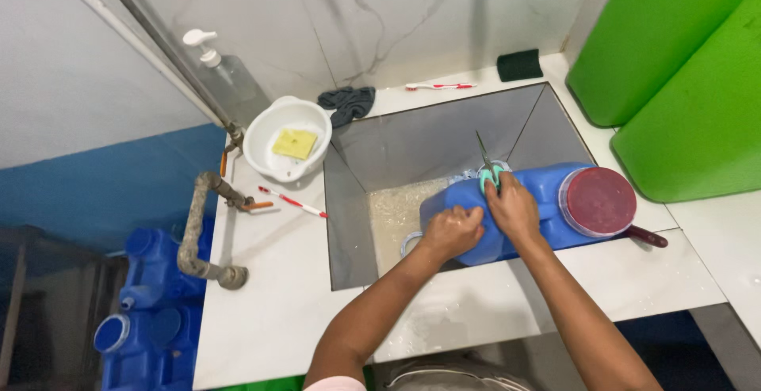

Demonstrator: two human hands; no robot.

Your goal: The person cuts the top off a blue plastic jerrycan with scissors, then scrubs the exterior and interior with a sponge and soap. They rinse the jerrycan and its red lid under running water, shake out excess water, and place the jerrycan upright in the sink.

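A blue jerrycan lies on its side across the steel sink set in the white worktop. On the jerrycan, the left hand presses down closed, while the right hand grips green-handled scissors, blades pointing up.

A blue plastic jerrycan lies across the sink. A clear pump bottle stands by the wall, apparently unlabelled.

Bright, even light; wide-angle edge bending
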